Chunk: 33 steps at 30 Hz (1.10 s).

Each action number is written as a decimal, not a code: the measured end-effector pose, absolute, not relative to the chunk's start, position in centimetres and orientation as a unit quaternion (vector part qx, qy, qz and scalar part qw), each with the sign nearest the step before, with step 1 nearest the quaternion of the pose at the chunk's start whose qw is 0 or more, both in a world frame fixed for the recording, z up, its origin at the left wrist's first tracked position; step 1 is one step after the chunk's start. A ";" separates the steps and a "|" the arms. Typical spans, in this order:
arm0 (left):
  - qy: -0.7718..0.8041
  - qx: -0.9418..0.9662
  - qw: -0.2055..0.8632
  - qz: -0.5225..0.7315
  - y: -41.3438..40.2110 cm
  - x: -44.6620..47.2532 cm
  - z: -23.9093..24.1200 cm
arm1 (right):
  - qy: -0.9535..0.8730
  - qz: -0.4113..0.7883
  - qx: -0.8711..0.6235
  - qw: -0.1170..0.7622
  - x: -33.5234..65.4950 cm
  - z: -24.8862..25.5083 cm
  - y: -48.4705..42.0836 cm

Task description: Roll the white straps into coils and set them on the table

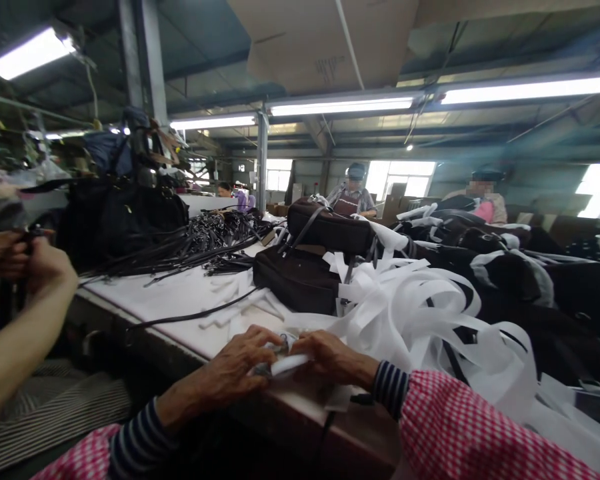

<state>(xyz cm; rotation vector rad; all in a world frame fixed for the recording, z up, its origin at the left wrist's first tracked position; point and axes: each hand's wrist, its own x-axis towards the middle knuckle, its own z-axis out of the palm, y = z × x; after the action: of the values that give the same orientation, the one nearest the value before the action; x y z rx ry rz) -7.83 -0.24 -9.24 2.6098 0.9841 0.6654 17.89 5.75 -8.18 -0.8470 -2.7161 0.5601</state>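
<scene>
My left hand (237,367) and my right hand (327,357) meet at the near edge of the white-topped table (180,300). Both are closed around a small white strip piece (287,365) with a bit of metal hardware showing between the fingers. A heap of white strips (410,307) lies right beside my right hand. Just beyond stand two dark brown bags (300,273), one stacked on the other. My sleeves are striped under red-checked cuffs.
A co-worker's bare arm and hands (25,267) hold something dark at the left. Black straps (195,243) spread over the far table. Black bags pile at the right (505,280) and back left. Other people work in the background.
</scene>
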 end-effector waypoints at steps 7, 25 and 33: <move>0.487 0.822 0.129 0.265 -1.0 -3.1 -11.1 | -0.883 0.287 -0.312 0.203 17.7 -10.7 6.0; 0.522 0.741 0.191 0.377 -3.2 -3.8 -11.2 | -0.866 0.107 -0.454 0.178 20.2 -11.8 10.9; 0.532 0.680 0.221 0.453 -2.8 -5.1 -10.2 | -0.853 0.080 -0.453 0.248 18.5 -7.2 8.6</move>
<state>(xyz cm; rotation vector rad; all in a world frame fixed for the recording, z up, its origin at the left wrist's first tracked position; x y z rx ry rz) -5.15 -2.83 -10.20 1.8798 1.4716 1.2537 18.53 8.60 -7.22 -1.2347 -2.3243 0.2177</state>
